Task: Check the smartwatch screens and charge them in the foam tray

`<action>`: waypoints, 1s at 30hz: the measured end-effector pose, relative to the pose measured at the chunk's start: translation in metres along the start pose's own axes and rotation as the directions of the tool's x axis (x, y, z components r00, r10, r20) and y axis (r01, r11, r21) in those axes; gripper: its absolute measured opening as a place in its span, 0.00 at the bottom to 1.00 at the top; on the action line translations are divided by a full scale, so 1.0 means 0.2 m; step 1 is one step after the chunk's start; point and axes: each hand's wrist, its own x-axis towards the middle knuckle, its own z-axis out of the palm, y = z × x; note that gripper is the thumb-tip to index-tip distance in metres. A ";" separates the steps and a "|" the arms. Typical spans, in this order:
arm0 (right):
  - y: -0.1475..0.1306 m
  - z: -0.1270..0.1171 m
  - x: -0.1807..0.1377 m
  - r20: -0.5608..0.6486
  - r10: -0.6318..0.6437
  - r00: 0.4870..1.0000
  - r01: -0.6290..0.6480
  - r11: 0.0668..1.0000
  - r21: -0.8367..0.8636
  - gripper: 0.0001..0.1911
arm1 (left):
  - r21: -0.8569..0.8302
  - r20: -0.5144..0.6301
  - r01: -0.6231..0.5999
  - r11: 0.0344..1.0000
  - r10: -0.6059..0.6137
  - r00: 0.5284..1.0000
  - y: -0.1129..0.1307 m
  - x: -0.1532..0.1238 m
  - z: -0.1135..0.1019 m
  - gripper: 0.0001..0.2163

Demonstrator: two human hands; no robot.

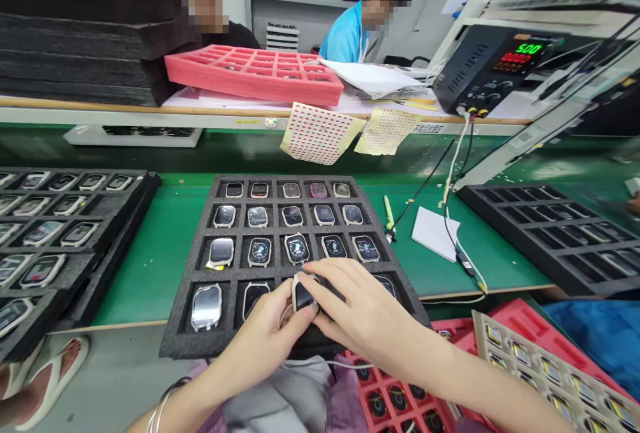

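Note:
A square smartwatch body [303,293] without a strap, dark-faced with a pale frame, is held over the front row of a dark grey foam tray [173,326]. My left hand [274,323] grips its left and lower side between thumb and fingers. From the right, my right hand [357,296] has its fingers on the top and right side of the watch, covering part of it. Similar watches fill the compartments behind, some with lit screens such as this lit watch [297,248]. The front-left watch [207,306] looks silvery and reflective. My hands hide part of the front row.
More watch trays stand at the left [107,219] and right [545,233]. A power supply [500,69], a red foam tray [255,79] and stacked black foam [80,33] occupy the shelf. A cable [465,259] hangs near a white pad [435,233]. Two people sit beyond the shelf.

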 end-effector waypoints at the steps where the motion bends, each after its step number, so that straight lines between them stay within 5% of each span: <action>1: 0.00 0.00 0.00 0.022 0.004 1.000 -0.004 1.000 0.025 0.14 | -0.025 -0.002 -0.010 1.000 0.010 1.000 0.00 0.00 0.00 0.17; 4: 0.03 0.01 0.01 0.045 0.026 0.999 -0.033 0.986 0.165 0.16 | -0.142 0.000 -0.048 0.989 0.049 0.999 -0.01 0.01 -0.01 0.16; 11: 0.06 0.11 -0.03 -0.119 0.125 0.985 -0.050 0.867 0.495 0.24 | -0.289 0.064 -0.025 0.957 0.045 0.997 0.00 0.01 -0.02 0.14; 30: 0.03 0.11 -0.07 -0.110 0.139 0.984 -0.072 0.881 0.468 0.21 | -0.215 0.086 -0.036 0.976 0.056 0.995 0.00 -0.01 -0.02 0.16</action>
